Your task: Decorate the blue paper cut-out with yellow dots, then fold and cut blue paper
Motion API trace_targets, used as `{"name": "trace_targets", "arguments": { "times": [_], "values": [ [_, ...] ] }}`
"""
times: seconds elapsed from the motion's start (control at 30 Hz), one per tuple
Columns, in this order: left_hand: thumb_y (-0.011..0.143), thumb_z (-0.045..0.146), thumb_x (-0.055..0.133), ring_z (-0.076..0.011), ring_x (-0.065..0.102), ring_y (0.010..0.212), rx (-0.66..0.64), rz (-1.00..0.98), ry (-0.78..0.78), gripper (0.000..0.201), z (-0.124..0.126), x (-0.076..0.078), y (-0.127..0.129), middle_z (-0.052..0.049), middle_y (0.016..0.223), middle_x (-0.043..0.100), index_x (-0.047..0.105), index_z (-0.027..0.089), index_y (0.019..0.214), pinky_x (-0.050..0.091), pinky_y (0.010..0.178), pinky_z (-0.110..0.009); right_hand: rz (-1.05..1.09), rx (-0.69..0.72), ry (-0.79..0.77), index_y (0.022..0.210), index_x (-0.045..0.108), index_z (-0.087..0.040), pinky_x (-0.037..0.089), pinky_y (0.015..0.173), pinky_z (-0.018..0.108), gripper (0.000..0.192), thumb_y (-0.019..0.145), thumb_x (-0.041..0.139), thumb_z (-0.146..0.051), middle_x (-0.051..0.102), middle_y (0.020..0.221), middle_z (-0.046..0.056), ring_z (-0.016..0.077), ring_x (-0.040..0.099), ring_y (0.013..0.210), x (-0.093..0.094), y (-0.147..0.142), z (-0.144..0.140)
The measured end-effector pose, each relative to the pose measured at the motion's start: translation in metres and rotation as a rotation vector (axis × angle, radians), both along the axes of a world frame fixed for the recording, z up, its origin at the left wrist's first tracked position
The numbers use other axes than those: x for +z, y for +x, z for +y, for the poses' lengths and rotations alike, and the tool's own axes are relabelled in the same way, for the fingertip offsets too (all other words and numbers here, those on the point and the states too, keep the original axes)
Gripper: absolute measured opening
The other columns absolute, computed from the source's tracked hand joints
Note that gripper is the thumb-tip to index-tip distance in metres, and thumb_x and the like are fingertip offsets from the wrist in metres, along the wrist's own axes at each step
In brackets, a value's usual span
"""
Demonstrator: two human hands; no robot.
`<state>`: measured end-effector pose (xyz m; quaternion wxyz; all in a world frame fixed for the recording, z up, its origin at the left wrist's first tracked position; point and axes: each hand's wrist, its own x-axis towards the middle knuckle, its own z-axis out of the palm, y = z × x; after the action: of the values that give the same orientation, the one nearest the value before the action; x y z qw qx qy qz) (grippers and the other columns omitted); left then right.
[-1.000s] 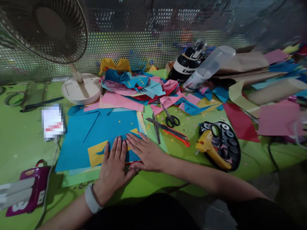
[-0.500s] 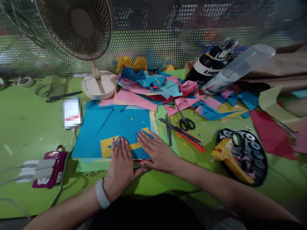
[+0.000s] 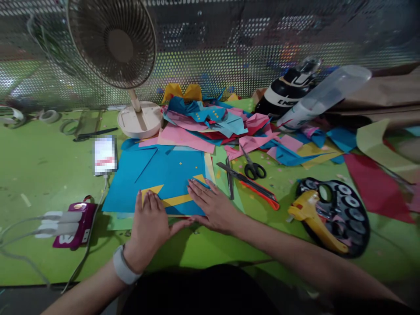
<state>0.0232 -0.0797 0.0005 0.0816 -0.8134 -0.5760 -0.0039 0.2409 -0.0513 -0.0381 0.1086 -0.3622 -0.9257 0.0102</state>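
My left hand (image 3: pixel 151 225) lies flat with fingers stretched over the left end of a yellow paper strip (image 3: pixel 177 201). The strip, pointed at its ends, rests on a blue paper sheet (image 3: pixel 164 164) near the sheet's front edge. On the right end of the strip my right hand (image 3: pixel 215 205) presses flat, fingers apart. Both thumbs reach toward each other at the sheet's front edge. Right of the blue sheet lie an orange-and-black utility knife (image 3: pixel 259 191), its blade out, and black-handled scissors (image 3: pixel 254 168). Paper of other colours shows under the blue sheet.
A heap of paper scraps (image 3: pixel 210 122) lies behind the sheet, beside a fan (image 3: pixel 139 120). A yellow glue gun (image 3: pixel 315 214) rests on a black tray (image 3: pixel 359 227) at right. A phone (image 3: pixel 105 155) and a purple power strip (image 3: pixel 78 227) sit left. Bottles (image 3: pixel 285 94) lean behind.
My left hand has slid left along the yellow strip, baring more of its middle. My right hand stays in place. The view has shifted slightly.
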Motion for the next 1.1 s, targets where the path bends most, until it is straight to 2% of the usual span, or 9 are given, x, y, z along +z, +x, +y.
{"name": "trace_targets", "arguments": {
  "times": [0.07,0.13,0.2,0.27,0.5,0.63,0.8,1.1],
  "values": [
    [0.084,0.070,0.035,-0.0349,0.061,0.108,-0.047,-0.123,0.006,0.078,0.011,0.010,-0.009,-0.023,0.115,0.066,0.064,0.005,0.116,0.035,0.103,-0.052,0.010,-0.008,-0.004,0.141,0.037,-0.003,0.022,0.113,0.055,0.074,0.092,0.036,-0.059,0.032,0.148,0.020,0.0290,0.026,0.141,0.000,-0.001,0.000],
    [0.091,0.053,0.040,-0.0303,0.061,0.105,-0.104,-0.198,-0.025,0.053,0.021,0.018,-0.013,-0.016,0.115,0.067,0.063,0.012,0.114,0.045,0.092,-0.046,0.009,-0.016,-0.005,0.140,0.038,-0.004,0.021,0.114,0.055,0.074,0.092,0.036,-0.059,0.033,0.148,0.020,0.0288,0.026,0.141,0.001,-0.002,0.000],
    [0.093,0.039,0.043,-0.0277,0.061,0.098,-0.138,-0.224,-0.071,0.033,0.030,0.019,-0.011,-0.012,0.108,0.067,0.064,0.016,0.105,0.048,0.081,-0.042,0.007,-0.017,-0.003,0.140,0.038,-0.003,0.021,0.114,0.055,0.072,0.092,0.036,-0.058,0.033,0.148,0.020,0.0289,0.025,0.141,0.002,-0.003,0.000],
    [0.093,0.033,0.045,-0.0256,0.060,0.090,-0.136,-0.234,-0.105,0.024,0.036,0.015,-0.004,-0.010,0.099,0.066,0.063,0.017,0.096,0.047,0.075,-0.039,0.014,-0.017,-0.002,0.140,0.038,-0.003,0.021,0.114,0.056,0.073,0.092,0.038,-0.058,0.034,0.148,0.021,0.0291,0.025,0.141,0.003,-0.003,0.001],
    [0.094,0.035,0.043,-0.0238,0.056,0.083,-0.081,-0.267,-0.066,0.026,0.047,-0.007,0.007,-0.009,0.087,0.061,0.059,0.019,0.081,0.041,0.071,-0.036,0.054,-0.038,-0.020,0.139,0.040,-0.004,0.020,0.114,0.056,0.075,0.090,0.038,-0.061,0.035,0.147,0.020,0.0286,0.027,0.140,0.003,-0.004,0.003],
    [0.094,0.034,0.042,-0.0246,0.056,0.083,-0.086,-0.234,-0.058,0.026,0.050,-0.007,0.005,-0.009,0.087,0.061,0.059,0.019,0.081,0.038,0.068,-0.036,0.058,-0.055,-0.020,0.138,0.041,-0.003,0.020,0.114,0.055,0.078,0.090,0.032,-0.064,0.035,0.147,0.020,0.0285,0.029,0.139,0.004,-0.004,0.003],
    [0.094,0.034,0.041,-0.0246,0.056,0.083,-0.097,-0.195,-0.050,0.026,0.049,-0.006,0.005,-0.009,0.088,0.061,0.060,0.020,0.083,0.037,0.067,-0.036,0.028,-0.048,-0.013,0.139,0.039,-0.005,0.019,0.114,0.055,0.073,0.093,0.031,-0.061,0.032,0.149,0.017,0.0269,0.027,0.140,0.004,0.000,0.006],
    [0.095,0.033,0.038,-0.0247,0.055,0.079,-0.106,-0.165,-0.012,0.028,0.048,-0.006,0.006,-0.010,0.086,0.061,0.057,0.020,0.080,0.037,0.066,-0.037,-0.083,-0.193,-0.010,0.144,0.031,-0.003,0.017,0.115,0.055,0.085,0.089,0.032,-0.067,0.029,0.149,0.021,0.0296,0.024,0.141,0.001,0.037,0.011]
  ]
}}
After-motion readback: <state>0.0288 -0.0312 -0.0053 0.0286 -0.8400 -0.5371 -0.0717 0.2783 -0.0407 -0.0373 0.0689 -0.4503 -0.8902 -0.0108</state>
